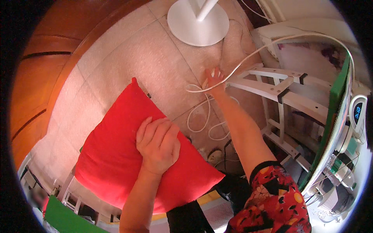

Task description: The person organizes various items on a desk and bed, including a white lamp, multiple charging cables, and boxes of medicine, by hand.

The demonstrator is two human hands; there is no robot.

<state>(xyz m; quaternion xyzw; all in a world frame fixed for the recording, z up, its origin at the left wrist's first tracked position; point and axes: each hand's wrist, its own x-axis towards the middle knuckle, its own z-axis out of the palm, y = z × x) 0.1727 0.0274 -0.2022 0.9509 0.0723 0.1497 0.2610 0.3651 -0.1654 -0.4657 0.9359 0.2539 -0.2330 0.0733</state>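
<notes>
A plump red cushion [112, 147] lies tilted across my lap, one corner pointing away from me. My left hand [158, 145] rests on it, its bent fingers closed over the fabric near the right edge. My right hand [215, 80] reaches down to the floor, fingers curled round a small pale piece [204, 83] among loops of white cable [189, 120]. Most of that piece is hidden by the fingers, so its kind cannot be made out. The cable arches up from there to the right, passing in front of a ladder.
A white round stand base [198, 27] with a pole is on the tiled floor ahead. Orange-brown wooden furniture [42, 77] lines the left. At right are the white metal ladder [287, 95], a green-edged board [336, 101] and a table with a clock [358, 112] and bottle [342, 173].
</notes>
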